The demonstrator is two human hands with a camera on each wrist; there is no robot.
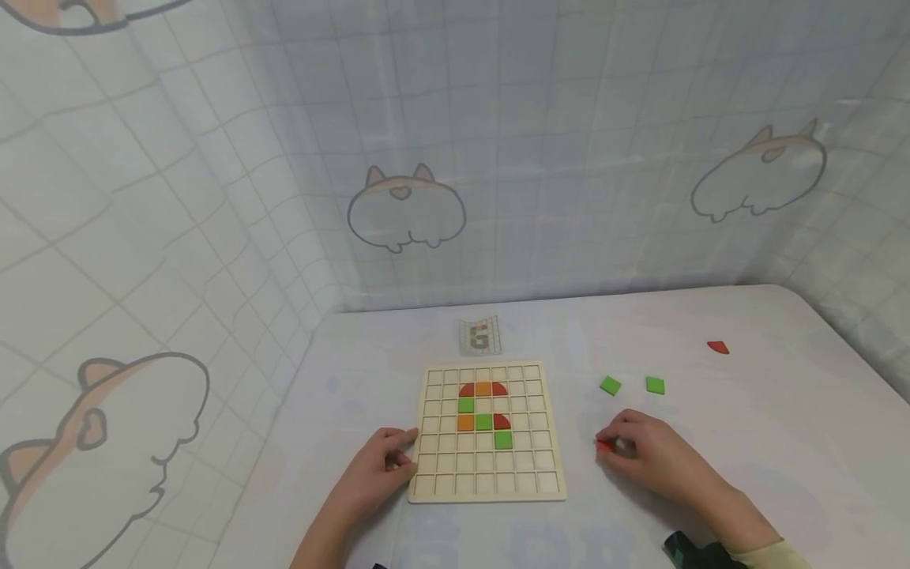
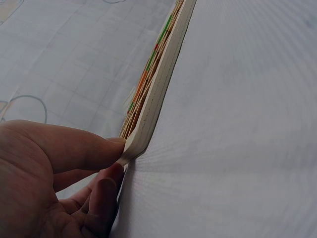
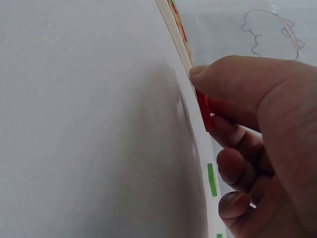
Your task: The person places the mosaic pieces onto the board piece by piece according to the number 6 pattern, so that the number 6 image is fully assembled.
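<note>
A pale wooden grid board [image 1: 446,466] lies flat on the table, holding several coloured pieces: red quarter-rounds [image 1: 501,422], orange squares [image 1: 465,423] and green squares [image 1: 503,440]. At its left edge rests my left hand [image 1: 373,474]; the thumb [image 2: 99,148] touches the board's edge near a corner in the left wrist view. Right of the board, my right hand [image 1: 657,454] pinches a red piece [image 3: 203,110] between thumb and fingers, close to the tabletop. Most of that piece is hidden by the fingers, so its full outline does not show.
Two loose green squares [image 1: 655,386] lie beyond my right hand, and a red quarter-round [image 1: 718,347] sits farther back to the right. Behind the board is a small printed pattern card [image 1: 479,336]. Patterned curtains [image 1: 540,197] rise at the table's back and sides.
</note>
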